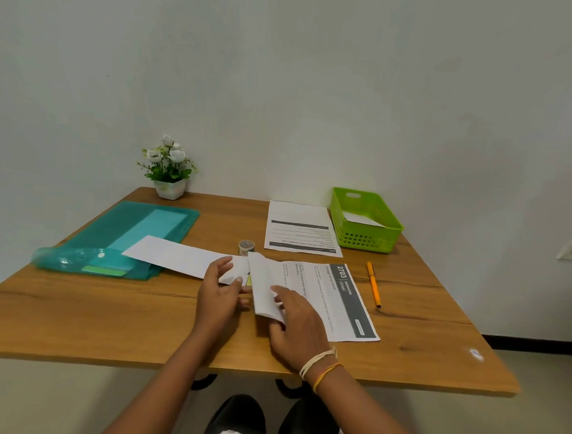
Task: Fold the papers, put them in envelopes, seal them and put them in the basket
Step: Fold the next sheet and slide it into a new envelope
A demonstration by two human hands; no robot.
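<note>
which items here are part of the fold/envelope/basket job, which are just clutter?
Job: printed sheet being folded by right hand; white envelope under left hand; spare printed sheet; tape roll; green basket.
Clutter, likely: flower pot; teal folder; orange pen.

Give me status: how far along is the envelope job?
Done: one white envelope lies in the green basket. In hand: right hand is folding the printed sheet; left hand rests by the long envelope. Left: insert, seal, basket it, then the sheets beside the basket.
</note>
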